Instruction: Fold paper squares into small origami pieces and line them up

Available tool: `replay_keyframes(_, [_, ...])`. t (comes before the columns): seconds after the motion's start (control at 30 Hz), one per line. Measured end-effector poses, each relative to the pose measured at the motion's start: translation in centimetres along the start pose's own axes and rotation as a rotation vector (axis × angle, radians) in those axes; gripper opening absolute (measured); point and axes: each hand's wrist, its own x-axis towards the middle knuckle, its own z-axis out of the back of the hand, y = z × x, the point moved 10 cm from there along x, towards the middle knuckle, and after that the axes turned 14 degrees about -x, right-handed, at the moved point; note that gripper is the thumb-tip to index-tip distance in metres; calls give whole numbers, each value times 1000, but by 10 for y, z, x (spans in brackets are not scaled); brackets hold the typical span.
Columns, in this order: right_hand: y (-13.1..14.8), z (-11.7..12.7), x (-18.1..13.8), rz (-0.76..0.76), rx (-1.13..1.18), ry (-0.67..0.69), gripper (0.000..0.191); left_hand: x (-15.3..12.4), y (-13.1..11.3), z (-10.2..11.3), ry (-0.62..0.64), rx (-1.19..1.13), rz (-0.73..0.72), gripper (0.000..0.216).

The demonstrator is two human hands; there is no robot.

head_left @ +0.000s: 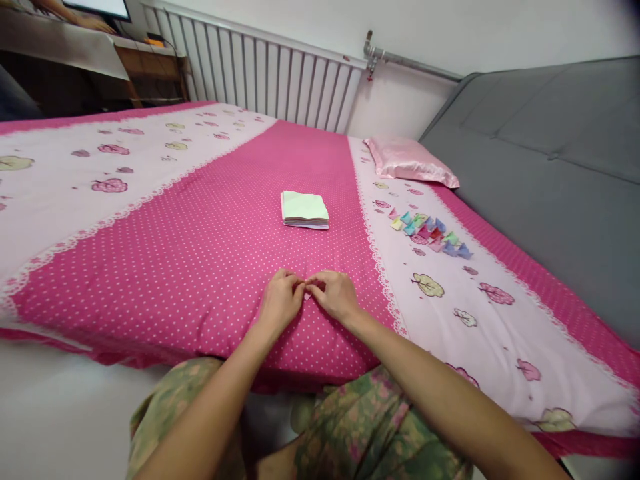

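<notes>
My left hand (pixel 279 300) and my right hand (pixel 334 295) rest together on the pink dotted bedsheet (pixel 210 253) near the bed's front edge. Their fingertips pinch toward each other over something small and pinkish that I cannot make out against the sheet. Farther out on the bed lies a stack of paper squares (pixel 304 209) with a pale green sheet on top. To the right, a row of several small folded paper pieces (pixel 431 235) in mixed colours sits on the white printed strip of the sheet.
A pink satin pillow (pixel 410 161) lies at the far right by the grey padded headboard (pixel 540 173). A white radiator (pixel 260 73) lines the far wall. A wooden desk (pixel 145 67) with a screen stands at the far left.
</notes>
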Motion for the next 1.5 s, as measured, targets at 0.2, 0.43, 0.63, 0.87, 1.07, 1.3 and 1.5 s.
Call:
replay_keyframes(0.2, [8,-3,0,71,-39,83,13,-5,8,7,-101,-90,62,27])
replay_keyframes(0.43, [4,-7,1,47,-7,81,17,-9,3,8,-97,-6,71,13])
replay_keyframes(0.63, [-1,-5,0,-35,-19,60,18,-16,-18,5,-47,304,1,21])
replay_keyframes(0.87, [-4,-3,-2,-96,-50,54,19,-15,-18,-5,17,362,-2,29])
replay_keyframes(1.07, [-2,-2,-3,-101,-50,55,19,-12,-4,-2,7,292,62,28])
replay_keyframes(1.3, [-11,-6,-2,-175,-40,70,21,-8,0,-1,-34,205,57,26])
replay_keyframes(1.5, [-13,-6,0,-155,-34,55,17,-6,-4,-5,-32,185,7,25])
